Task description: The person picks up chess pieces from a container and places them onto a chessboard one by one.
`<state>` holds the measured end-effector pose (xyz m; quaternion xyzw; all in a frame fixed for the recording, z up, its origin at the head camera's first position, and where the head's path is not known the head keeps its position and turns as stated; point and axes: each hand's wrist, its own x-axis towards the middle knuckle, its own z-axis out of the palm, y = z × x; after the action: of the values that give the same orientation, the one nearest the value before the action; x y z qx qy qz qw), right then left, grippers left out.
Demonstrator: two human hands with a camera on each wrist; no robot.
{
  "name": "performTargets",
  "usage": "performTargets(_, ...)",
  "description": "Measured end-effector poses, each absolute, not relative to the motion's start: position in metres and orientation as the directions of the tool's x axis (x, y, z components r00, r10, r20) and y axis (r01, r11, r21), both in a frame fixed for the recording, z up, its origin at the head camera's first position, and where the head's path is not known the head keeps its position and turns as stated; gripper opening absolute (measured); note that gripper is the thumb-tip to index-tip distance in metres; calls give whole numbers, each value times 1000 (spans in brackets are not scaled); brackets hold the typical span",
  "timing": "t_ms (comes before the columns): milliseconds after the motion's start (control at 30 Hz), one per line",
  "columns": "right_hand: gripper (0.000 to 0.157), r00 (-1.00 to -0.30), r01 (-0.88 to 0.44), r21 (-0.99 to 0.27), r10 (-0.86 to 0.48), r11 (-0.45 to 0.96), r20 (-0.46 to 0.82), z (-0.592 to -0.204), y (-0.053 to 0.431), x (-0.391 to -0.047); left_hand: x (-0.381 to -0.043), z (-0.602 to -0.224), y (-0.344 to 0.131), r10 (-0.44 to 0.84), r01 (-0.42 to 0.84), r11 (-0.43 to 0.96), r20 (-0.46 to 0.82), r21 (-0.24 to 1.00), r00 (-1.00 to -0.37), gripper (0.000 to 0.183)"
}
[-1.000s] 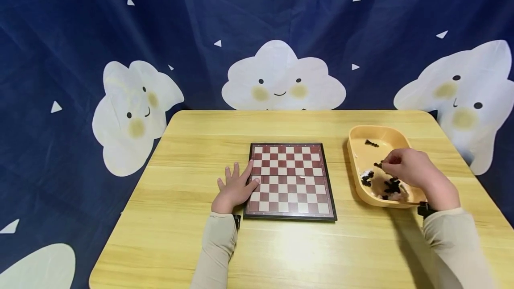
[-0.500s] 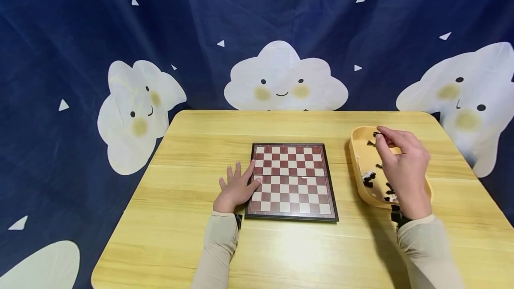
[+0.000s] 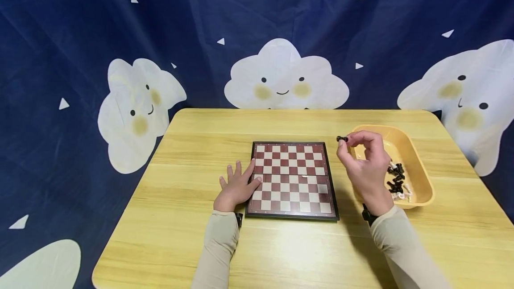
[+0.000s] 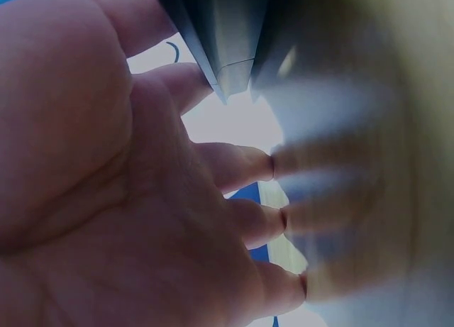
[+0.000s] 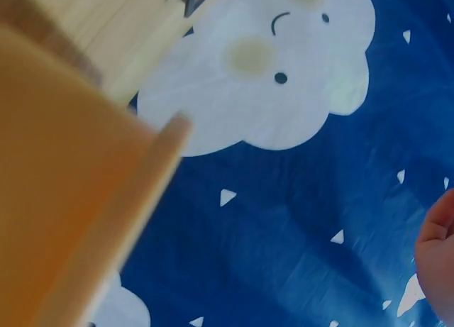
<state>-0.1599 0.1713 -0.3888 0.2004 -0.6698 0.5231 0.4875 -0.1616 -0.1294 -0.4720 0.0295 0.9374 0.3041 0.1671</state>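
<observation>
A red and white chessboard (image 3: 289, 181) with a dark frame lies on the table. My left hand (image 3: 236, 189) rests at its left edge, fingers spread, thumb and forefinger on the board's border; the left wrist view shows the palm (image 4: 142, 185) beside the dark board side (image 4: 223, 43). Between thumb and forefinger my right hand (image 3: 369, 171) pinches a small black chess piece (image 3: 342, 138), held on its side in the air right of the board. Which piece it is, I cannot tell. In the right wrist view only part of that hand (image 5: 438, 256) shows.
An orange plastic tub (image 3: 421, 177) stands right of the board, partly behind my right hand. Several black chess pieces (image 3: 396, 177) and white pieces (image 3: 407, 189) lie in it. Behind the wooden table (image 3: 176, 244) hangs a blue cloud-print curtain (image 3: 201, 12).
My right hand has risen out of the tub with the black chess piece and moved left toward the board. The left hand has stayed at the board's edge.
</observation>
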Motion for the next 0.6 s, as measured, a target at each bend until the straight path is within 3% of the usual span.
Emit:
performTargets(233, 11, -312, -852, -335, 124, 403, 942, -397, 155, -171, -162, -471, -128, 150, -58, 819, -309, 572, -939, 68)
performTargets(600, 9, -360, -860, -315, -40, 402, 932, -413, 138, -182, -162, -472, -128, 146, -55, 816, -297, 576, -944, 67)
